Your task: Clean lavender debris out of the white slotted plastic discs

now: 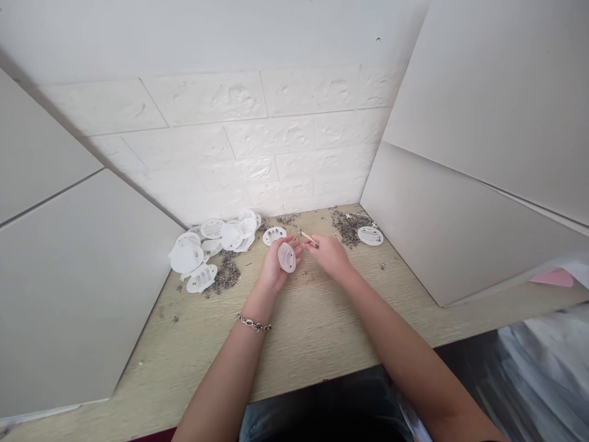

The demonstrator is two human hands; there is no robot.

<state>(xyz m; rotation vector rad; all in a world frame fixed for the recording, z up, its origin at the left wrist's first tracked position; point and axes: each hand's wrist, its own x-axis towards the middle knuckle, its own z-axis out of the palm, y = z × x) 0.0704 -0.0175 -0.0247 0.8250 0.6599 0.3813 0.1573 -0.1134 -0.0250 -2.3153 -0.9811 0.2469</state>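
My left hand [275, 267] holds a white oval plastic piece [287, 258] with slots, tilted up above the table. Closed around a short, thin wooden stick [309, 238] is my right hand [330, 255], just right of the piece; the stick points up and left. Behind my left hand, another slotted oval piece [274, 235] lies flat on the table. Tiny metallic parts [350, 228] are strewn behind my right hand, with one more oval piece [370, 236] beside them. What the stick's tip touches, if anything, is too small to tell.
A heap of white oval pieces [186, 256] lies at the left, beside a dark pile of small metal parts [227, 273]. Grey-white panels stand at the left [69, 276] and right [427, 227]. A white brick-patterned wall [239, 141] closes off the back of the wooden table [317, 344].
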